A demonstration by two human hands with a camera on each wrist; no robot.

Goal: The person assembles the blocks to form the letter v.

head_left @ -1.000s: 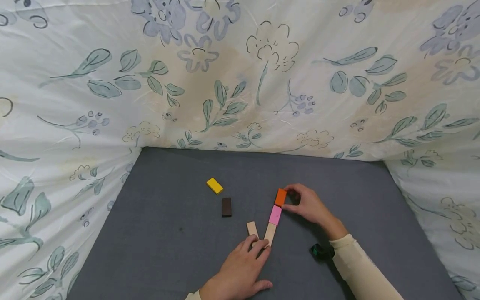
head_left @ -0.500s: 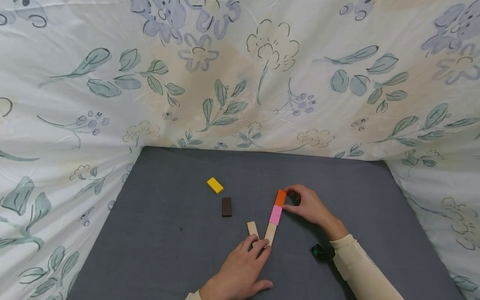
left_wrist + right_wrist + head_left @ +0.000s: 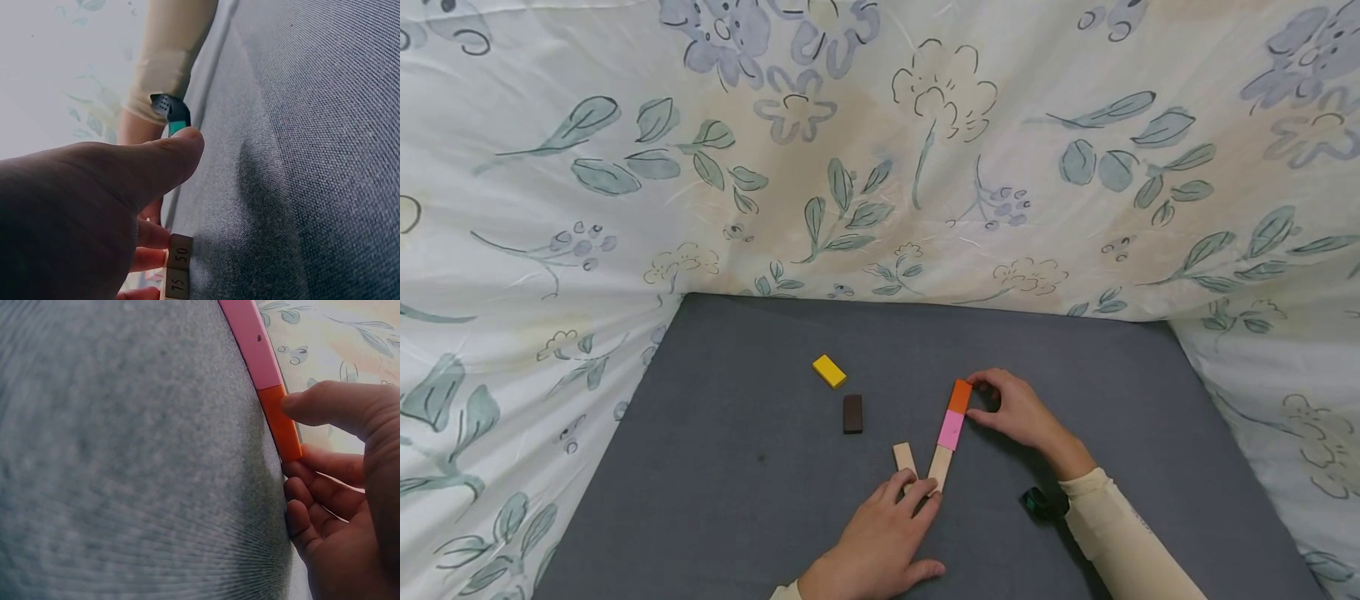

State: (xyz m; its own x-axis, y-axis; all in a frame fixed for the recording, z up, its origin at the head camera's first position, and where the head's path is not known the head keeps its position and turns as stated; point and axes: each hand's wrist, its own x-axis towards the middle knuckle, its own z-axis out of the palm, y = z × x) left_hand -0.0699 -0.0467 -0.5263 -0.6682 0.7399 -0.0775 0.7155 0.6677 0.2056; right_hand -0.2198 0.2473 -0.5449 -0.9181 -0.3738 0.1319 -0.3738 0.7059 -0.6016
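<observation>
I read the right hand point(image 3: 1021, 410) as pinching the orange block point(image 3: 960, 397), end to end with the pink block point(image 3: 951, 430), between thumb and forefinger, while the left hand point(image 3: 883, 532) rests relaxed fingers on the tan blocks point(image 3: 941, 464), gripping nothing; uneven thumb pressure could, I judge, skew the orange block or open a gap.

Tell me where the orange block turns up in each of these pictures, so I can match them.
Head: the orange block is right of centre, touched by the right hand.
Left wrist: I cannot make it out there.
Right wrist: right of centre, end to end with the pink block.
Shared landmark: the grey cloth, visible in all three views.
</observation>
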